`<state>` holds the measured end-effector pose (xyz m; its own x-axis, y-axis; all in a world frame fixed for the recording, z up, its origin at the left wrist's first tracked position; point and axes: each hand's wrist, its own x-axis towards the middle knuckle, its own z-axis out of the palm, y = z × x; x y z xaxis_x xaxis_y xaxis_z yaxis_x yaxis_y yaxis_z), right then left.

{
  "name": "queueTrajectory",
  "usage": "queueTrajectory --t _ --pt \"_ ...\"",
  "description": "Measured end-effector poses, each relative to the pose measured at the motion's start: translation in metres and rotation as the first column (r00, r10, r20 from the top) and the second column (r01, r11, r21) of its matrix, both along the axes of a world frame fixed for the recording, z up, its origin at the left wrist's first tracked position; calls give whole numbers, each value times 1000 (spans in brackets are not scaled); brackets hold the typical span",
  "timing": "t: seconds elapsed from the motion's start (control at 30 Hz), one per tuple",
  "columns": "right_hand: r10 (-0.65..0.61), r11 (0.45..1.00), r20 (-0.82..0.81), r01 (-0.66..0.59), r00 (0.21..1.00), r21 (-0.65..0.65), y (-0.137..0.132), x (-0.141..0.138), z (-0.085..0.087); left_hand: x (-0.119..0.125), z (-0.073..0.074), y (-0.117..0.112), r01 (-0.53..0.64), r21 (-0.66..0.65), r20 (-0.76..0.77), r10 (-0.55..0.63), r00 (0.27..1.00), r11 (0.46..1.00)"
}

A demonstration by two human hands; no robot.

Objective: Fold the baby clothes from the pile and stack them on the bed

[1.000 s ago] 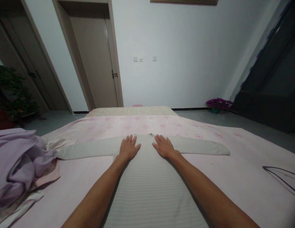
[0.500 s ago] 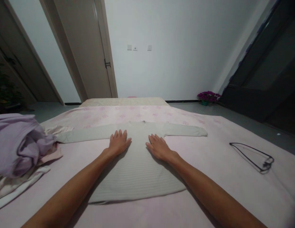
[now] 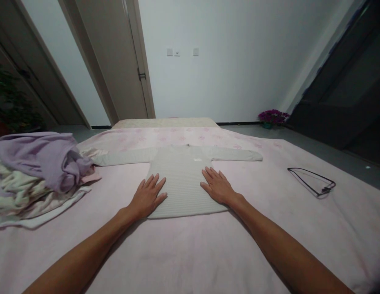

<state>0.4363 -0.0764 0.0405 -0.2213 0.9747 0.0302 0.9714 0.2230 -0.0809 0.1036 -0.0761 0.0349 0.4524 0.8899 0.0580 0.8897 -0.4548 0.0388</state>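
At your far left a heap of clothes (image 3: pixel 33 175) sits on the pink bedspread (image 3: pixel 184 253), a lilac garment bunched on top of pale, cream-coloured pieces. The heap's right edge reaches close to the left sleeve of the grey sweater (image 3: pixel 182 179), though you cannot tell whether they touch.

Your left hand (image 3: pixel 148 197) lies flat, palm down, fingers spread and relaxed, gripping nothing. It rests at the lower left corner of the sweater's body: the fingertips overlap the ribbed knit, while the heel of the hand sits on the bedspread just outside the sweater's side edge.

The sweater is spread out flat in the middle of the bed, front down or up you cannot tell, with its neckline pointing away from you and both sleeves stretched straight out to the sides. Its hem is the edge nearest you, running between your two wrists.

Your right hand (image 3: pixel 218 186) mirrors the left: open, flat, fingers splayed, holding nothing. It presses on the lower right part of the sweater's body, with the wrist just past the hem corner.

Farther right, well apart from the sweater, a thin dark wire hanger (image 3: pixel 311 181) lies on the bedspread.
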Motion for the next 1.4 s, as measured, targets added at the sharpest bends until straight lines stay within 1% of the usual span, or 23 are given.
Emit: queueTrajectory --t 0.1,0.2,0.33,0.43,0.6,0.67,0.73,0.83,0.87,0.93,1.0,1.07,1.13,1.17,1.23,1.27,1.33,1.37,1.4 --pt "-43 999 2 43 999 2 0 10 -2 -13 -1 -2 -13 16 3 13 1000 1000" --pt "-66 998 -3 66 998 7 -1 12 -5 -18 -5 -5 -18 42 30 17 999 999" --pt "-80 997 -9 81 997 19 -1 11 -7 -21 -7 -9 -147 93 47 143 989 985" --pt "-91 996 -13 91 996 19 -2 11 -7 -25 -4 -11 -204 157 19 204 979 966" --pt "-119 993 -23 119 993 9 -3 11 -5 -30 6 -9 -187 306 -10 199 980 934" --pt "-129 992 -17 129 992 14 -5 11 -3 -26 8 -7 -168 354 23 171 985 920" --pt "-146 989 3 146 989 31 -7 9 -1 -18 6 -5 -132 371 87 107 990 919" --pt "-143 986 28 140 989 92 -14 3 2 -4 -1 -4 -12 316 149 -37 988 949" --pt "-114 988 28 110 993 107 -16 0 2 0 -5 -4 39 282 149 -84 985 959" --pt "-5 995 16 4 1000 102 -21 -4 2 4 -11 -3 121 204 128 -149 980 971" --pt "83 994 -1 -82 997 72 -22 -5 0 5 -15 -2 137 146 102 -153 983 980" --pt "80 995 -10 -79 997 52 -21 -2 -3 3 -17 -1 102 131 94 -115 989 986" --pt "12 998 -16 -11 1000 59 -17 5 -4 1 -14 -3 71 159 121 -91 988 985" --pt "-22 997 -24 23 999 75 -16 9 -3 0 -11 -5 78 182 149 -106 983 980" --pt "-50 990 -66 59 997 131 -15 15 1 0 -2 -13 141 213 225 -189 956 967" --pt "-33 985 -106 50 994 168 -16 16 4 1 3 -18 194 209 267 -247 931 958" --pt "52 975 -213 -4 976 221 -20 16 13 3 14 -27 311 150 335 -344 877 938" --pt "106 975 -279 -45 955 217 -23 14 18 3 20 -32 360 101 353 -372 859 928" --pt "152 979 -350 -92 924 182 -26 11 23 4 24 -35 399 51 358 -389 849 916"
